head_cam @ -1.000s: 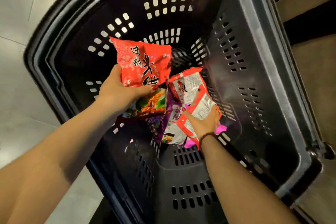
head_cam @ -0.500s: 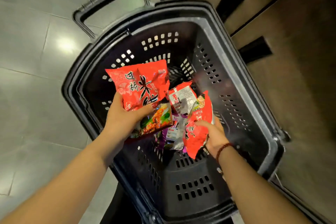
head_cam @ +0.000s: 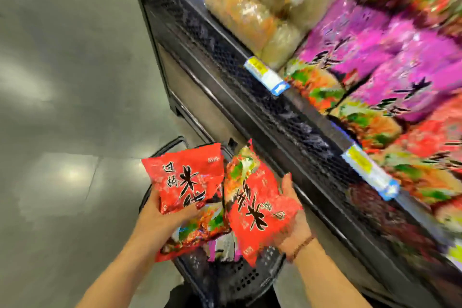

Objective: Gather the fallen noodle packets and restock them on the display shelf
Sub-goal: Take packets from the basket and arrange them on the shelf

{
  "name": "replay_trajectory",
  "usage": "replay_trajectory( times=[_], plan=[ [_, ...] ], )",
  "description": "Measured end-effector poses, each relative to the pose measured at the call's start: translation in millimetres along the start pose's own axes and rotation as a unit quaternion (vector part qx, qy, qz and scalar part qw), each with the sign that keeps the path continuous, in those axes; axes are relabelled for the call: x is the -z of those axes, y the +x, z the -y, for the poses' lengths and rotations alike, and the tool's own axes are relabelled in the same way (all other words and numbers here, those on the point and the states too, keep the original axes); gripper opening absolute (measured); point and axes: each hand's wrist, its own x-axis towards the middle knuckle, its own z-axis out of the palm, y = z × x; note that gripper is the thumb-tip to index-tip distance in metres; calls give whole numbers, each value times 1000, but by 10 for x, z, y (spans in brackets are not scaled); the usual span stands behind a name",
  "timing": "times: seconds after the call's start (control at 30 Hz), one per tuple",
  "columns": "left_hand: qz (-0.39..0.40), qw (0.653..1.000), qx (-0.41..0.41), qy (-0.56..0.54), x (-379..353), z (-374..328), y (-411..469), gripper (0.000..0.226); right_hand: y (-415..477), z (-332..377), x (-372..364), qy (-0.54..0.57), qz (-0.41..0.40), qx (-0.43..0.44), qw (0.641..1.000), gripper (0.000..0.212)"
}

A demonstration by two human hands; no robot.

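Mostly blurred, head view: the camera looked down past both forearms, with the display shelf (head_cam: 275, 112) running diagonally along the right
Left hand (head_cam: 160, 217): clamped on the first red packet (head_cam: 185, 177), thumb across its front, fingers hidden behind it
First red packet: upright and facing the camera, black characters on red above a printed food picture; held above the basket (head_cam: 240, 280), its right edge meeting the other packet (touching or overlapping, the blur hid which)
Right hand (head_cam: 292, 222): cupped round the second red packet (head_cam: 255, 210) from beneath, fingertips showing past its right edge, thumb out of sight
Second red packet: tilted, its food-picture end pointing away from the person, held between the basket and the shelf's dark front edge, apart from the shelf
Bracelet (head_cam: 301, 247): dark beads round the right wrist
Basket: black, perforated, on the floor (head_cam: 62, 107) just beside the shelf's base, below both hands
Loose packets (head_cam: 222, 247): a few lay in the basket, partly hidden by the held ones; purple and white showed
Shelf stock: purple packets (head_cam: 375, 57) in the middle, shelved red packets (head_cam: 430, 142) nearer the person, pale bags (head_cam: 250, 7) farther along
Price tags (head_cam: 266, 75): yellow and white, fixed to the shelf's front edge, well apart
Floor: grey tiles with patches of glare
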Motion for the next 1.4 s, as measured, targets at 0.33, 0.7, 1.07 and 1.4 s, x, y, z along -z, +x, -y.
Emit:
replay_trajectory(
  times=[0.33,0.7,1.07,1.4],
  plan=[
    [90,988,-109,-56,-434,-930,-796,40,-1354,534,-738,-201,98,247,943,55],
    [197,965,-139,-100,-1492,-1469,-901,49,-2095,1208,-587,-553,-19,327,766,136],
    [325,936,-129,-35,-2810,-1639,-1411,44,-2719,1729,-111,-402,-283,600,631,69],
    [410,894,-156,86,-3430,-1757,-1513,110,-3566,2224,600,-3,-233,637,735,63]
  ],
)
